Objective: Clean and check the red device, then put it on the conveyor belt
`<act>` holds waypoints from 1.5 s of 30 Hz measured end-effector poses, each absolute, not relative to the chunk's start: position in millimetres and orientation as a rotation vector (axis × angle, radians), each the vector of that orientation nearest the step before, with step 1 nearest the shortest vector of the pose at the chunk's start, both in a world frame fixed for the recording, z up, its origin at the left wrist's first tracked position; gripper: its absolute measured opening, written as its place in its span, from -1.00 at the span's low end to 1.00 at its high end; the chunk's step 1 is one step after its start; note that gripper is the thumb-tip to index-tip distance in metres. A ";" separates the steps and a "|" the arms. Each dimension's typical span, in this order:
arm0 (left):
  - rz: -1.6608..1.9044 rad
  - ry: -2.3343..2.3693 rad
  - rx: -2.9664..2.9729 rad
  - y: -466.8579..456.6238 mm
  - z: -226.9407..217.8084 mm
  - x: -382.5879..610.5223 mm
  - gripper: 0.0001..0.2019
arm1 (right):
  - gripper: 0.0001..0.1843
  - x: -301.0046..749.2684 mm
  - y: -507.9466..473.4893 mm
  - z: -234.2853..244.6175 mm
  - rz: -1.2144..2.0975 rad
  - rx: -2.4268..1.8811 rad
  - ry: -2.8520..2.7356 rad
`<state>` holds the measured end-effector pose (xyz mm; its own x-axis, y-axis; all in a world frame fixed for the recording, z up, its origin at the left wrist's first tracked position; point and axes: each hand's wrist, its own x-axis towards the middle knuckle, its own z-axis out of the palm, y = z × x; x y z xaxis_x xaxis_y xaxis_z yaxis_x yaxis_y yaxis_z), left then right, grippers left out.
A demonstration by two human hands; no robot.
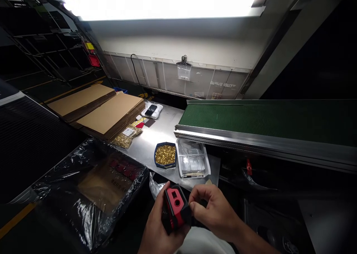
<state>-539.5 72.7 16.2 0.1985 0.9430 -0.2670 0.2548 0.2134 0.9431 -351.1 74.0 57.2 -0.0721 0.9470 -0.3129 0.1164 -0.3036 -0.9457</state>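
Observation:
My left hand [157,224] grips a red and black boxy device [175,207] from below and at its left side. The device has a round hole in its red face. My right hand [214,213] is at the device's right end, with the thumb and fingers pinching something small and dark there. The pinched part is partly hidden by the fingers. A crumpled clear plastic bag [156,185] lies just beyond my left hand. A blue hexagonal tray of small gold-coloured pieces [165,164] stands on the steel table beyond the hands.
A clear plastic tray [192,159] sits on the steel table [164,131], near a bag of gold pieces [125,138] and a phone [150,110]. Flat cardboard sheets [108,111] are stacked at left. A plastic-wrapped box [104,187] is at left, and a green conveyor belt [251,122] runs along the right.

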 end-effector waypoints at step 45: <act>1.360 1.149 2.215 76.0 -9.3 -537.2 -0.39 | -0.59 -373.3 52.1 40.1 1.553 -1.119 -0.941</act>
